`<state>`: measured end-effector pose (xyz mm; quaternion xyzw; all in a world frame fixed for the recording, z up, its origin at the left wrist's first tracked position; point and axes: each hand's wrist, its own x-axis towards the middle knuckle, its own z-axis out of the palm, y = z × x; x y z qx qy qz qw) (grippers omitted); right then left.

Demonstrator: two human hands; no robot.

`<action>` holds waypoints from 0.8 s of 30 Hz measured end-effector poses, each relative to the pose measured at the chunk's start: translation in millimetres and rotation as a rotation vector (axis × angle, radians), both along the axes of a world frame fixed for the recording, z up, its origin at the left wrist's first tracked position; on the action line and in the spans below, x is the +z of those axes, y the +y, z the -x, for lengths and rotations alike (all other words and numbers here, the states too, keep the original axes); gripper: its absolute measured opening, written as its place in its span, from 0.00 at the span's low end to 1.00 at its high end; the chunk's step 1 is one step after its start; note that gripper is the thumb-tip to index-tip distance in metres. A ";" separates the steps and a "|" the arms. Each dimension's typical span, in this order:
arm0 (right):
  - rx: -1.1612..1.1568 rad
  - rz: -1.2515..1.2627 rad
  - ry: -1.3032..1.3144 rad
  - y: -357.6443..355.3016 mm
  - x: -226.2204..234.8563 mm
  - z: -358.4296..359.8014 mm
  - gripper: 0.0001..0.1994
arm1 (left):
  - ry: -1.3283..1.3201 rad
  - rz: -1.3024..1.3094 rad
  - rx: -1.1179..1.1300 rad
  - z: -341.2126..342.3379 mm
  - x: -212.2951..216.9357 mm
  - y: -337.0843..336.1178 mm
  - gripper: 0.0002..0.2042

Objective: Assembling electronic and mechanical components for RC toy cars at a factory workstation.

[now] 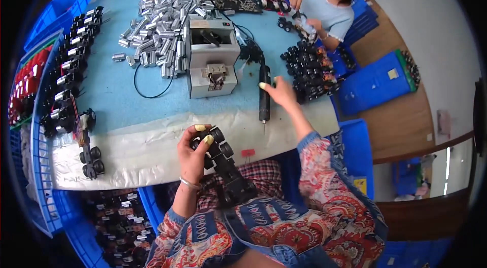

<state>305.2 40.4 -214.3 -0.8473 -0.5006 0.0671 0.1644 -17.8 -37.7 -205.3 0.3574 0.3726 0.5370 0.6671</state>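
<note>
Left hand (195, 154) holds a black toy truck frame (223, 166) over the near edge of the worktop (152, 146), above the person's lap. Grip is closed around the front end: thumb and fingers wrap the frame just behind the front wheels, and the long rear part hangs free toward the lap.

Right hand (279, 90) reaches farther out and right, fingers spread and laid against the top of a black electric screwdriver (264, 96) that lies on the worktop, bit pointing to the near edge. Touching it, not yet clasped around it.

Handling, by my judgement: the frame looks like light, stiff moulded plastic, not slippery. The wheels probably turn, so hold it by the body rather than the wheels. Gripped at 1 end, the long tail gives it some leverage; a mid-body hold would steady it more. The screwdriver looks heavier and rigid, best taken around the barrel.

Around: a grey box-shaped machine (212, 57) beyond, a heap of small silver metal parts (157, 29) far left, rows of black assemblies (71, 65) along the left edge, another person (324, 2) working at the far right.
</note>
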 end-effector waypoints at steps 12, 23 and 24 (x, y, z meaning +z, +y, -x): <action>-0.298 -0.176 1.391 -24.6 20.2 25.1 0.12 | 0.150 -0.056 -0.447 -22.6 -19.0 -15.2 0.14; -0.125 -0.290 -0.053 -134.9 -9.8 46.4 0.13 | 0.029 0.016 -0.212 22.6 9.9 25.1 0.16; -0.112 -0.302 -0.097 -175.7 -6.6 54.4 0.11 | 0.039 0.022 -0.208 34.3 5.6 27.7 0.16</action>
